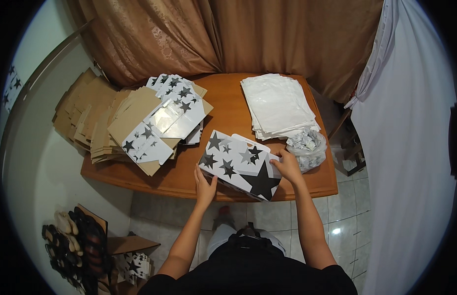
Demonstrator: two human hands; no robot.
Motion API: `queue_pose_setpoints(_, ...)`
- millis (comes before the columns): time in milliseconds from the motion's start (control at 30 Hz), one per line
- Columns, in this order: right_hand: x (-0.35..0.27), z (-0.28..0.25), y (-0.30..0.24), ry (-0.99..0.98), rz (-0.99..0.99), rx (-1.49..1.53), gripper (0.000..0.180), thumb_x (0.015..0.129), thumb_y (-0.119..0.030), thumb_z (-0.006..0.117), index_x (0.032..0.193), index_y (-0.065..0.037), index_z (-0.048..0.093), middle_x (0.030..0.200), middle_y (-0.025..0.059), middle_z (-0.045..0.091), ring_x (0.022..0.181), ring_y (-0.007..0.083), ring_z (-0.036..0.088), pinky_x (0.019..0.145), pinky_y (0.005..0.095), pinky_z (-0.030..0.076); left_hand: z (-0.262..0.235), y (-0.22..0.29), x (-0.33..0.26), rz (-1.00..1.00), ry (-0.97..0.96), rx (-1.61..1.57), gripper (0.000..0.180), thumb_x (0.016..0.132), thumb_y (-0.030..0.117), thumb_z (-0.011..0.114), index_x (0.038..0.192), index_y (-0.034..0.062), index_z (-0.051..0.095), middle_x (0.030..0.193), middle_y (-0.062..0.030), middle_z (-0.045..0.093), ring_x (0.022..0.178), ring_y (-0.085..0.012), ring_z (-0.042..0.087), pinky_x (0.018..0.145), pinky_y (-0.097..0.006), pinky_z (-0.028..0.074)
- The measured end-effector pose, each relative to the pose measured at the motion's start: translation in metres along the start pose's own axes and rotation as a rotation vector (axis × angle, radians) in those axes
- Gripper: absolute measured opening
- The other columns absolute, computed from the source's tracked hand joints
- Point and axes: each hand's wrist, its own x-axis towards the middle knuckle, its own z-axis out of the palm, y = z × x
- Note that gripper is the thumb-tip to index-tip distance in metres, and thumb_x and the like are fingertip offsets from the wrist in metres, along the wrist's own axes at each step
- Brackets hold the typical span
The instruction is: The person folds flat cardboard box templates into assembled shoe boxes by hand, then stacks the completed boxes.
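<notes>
your left hand grips the left end of a white rectangular cardboard box, printed with black and grey stars, a flap along its far edge; your right hand grips its right side. the box is tilted between them above the brown wooden table. just beside the right hand sits a translucent plastic bag; beyond lie stacked white sheets; leftward, piled flat cardboard pieces.

No text, label, brand, number or sign can be read anywhere.
</notes>
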Motion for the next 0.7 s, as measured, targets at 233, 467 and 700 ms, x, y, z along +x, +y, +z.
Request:
queue_pose_setpoints(233,-0.051,-0.004,-0.024,0.181,-0.022,0.210,0.019,0.084,-0.011,0.057,0.097,0.002,0.054,0.084,0.0206,0.063,0.080,0.0338,0.063,0.067,0.0375,0.048,0.024,0.087,-0.085,0.278,-0.304,0.110,0.092,0.077,0.035,0.066,0.142,0.0003,0.011,0.145,-0.0273,0.011,0.133,-0.0424,0.019,0.106,-0.045,0.025)
queue_pose_setpoints(467,-0.094,0.004,-0.059,-0.135,-0.073,0.509,0.028,0.092,-0.009,0.048,0.117,0.003,0.047,0.108,0.0140,0.058,0.097,0.0200,0.057,0.083,0.0292,0.045,0.041,0.113,-0.107,0.372,-0.154,0.154,0.085,0.072,0.025,0.072,0.137,0.0002,0.022,0.142,-0.0237,0.022,0.129,-0.0412,0.027,0.101,-0.048,0.031)
queue_pose_setpoints(700,-0.075,-0.013,-0.039,-0.375,-0.042,0.646,0.032,0.093,-0.016,0.049,0.120,0.002,0.052,0.114,0.0106,0.059,0.104,0.0162,0.055,0.089,0.0278,0.044,-0.010,0.083,-0.097,0.225,-0.261,-0.036,0.067,0.074,0.011,0.064,0.135,0.0088,0.035,0.137,-0.0134,0.039,0.117,-0.0357,0.047,0.091,-0.038,0.045)
